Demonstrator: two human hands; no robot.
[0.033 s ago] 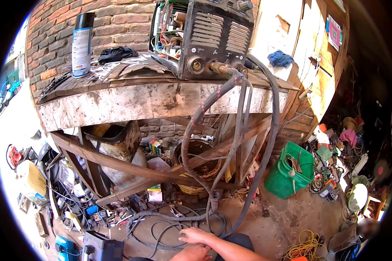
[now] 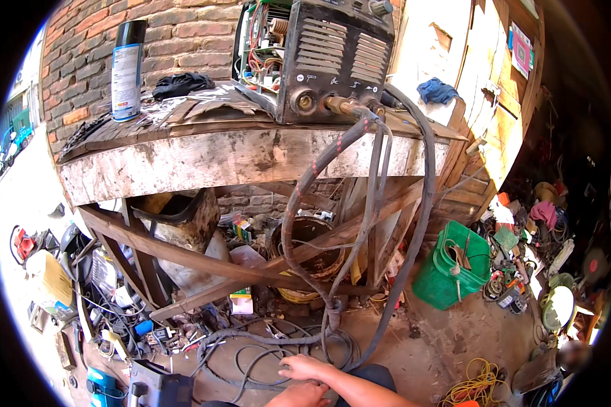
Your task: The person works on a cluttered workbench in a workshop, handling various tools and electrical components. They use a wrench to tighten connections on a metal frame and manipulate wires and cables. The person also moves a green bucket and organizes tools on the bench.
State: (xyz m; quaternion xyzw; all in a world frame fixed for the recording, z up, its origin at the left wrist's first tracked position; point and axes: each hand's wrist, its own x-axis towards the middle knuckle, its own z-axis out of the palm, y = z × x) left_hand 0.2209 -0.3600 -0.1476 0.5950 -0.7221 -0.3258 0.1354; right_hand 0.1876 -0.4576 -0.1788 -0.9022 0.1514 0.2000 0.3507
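At the lower edge my right hand [image 2: 304, 367] reaches in from the right with loosely bent, parted fingers and holds nothing. My left hand [image 2: 304, 393] lies just below it, close against the right wrist, its fingers loose and partly covered. Beyond both hands, coils of thick dark cable [image 2: 251, 339] lie on the ground. The cable rises to a black welding machine [image 2: 332, 61] on a wooden bench [image 2: 265, 152]. A brass connector [image 2: 343, 105] joins it to the machine's front. The machine's side is uncovered, showing circuit boards [image 2: 268, 51] and wires.
A spray can [image 2: 127, 71] and black cloth [image 2: 182, 84] stand on the bench. Below are crossed wooden braces [image 2: 251, 271] and a rusty bucket [image 2: 305, 244]. A green bucket [image 2: 448, 271] and yellow cord [image 2: 478, 383] are at right. A blue-grey box [image 2: 157, 386] and scrap lie left.
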